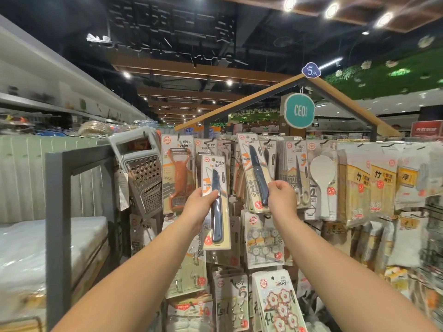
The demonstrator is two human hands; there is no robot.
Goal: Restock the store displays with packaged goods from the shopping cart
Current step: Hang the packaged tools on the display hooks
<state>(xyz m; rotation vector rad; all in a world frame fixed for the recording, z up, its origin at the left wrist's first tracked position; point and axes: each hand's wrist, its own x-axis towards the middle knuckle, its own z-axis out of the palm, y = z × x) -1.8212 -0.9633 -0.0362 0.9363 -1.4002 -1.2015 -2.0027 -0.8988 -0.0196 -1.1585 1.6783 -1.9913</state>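
Both arms are up at the hanging display. The left hand (200, 203) is pinched on a carded knife pack (215, 202), thumb across the front at the card's left edge, the pack held free in front of the rack and tilted slightly. The right hand (281, 194) is closed on the lower right corner of a second knife pack (254, 173), whose top reaches the peg row just right of centre; whether its hole is on the hook, I cannot tell.

These packs look light and flat: stiff printed card with a clear, glossy plastic blister over a dark blue handle and blade. The blister will likely be slick, so the card edge is the better grip, which is where both hands are. Held low, the top may wag, so a hold nearer the hang hole should steady it onto a peg.

Around them: an orange peeler pack (178, 173) to the left, a perforated metal grater (143, 173) with a white frame further left, scissors (300, 178) and a smooth white rice paddle (322, 185) to the right. No cart in view.
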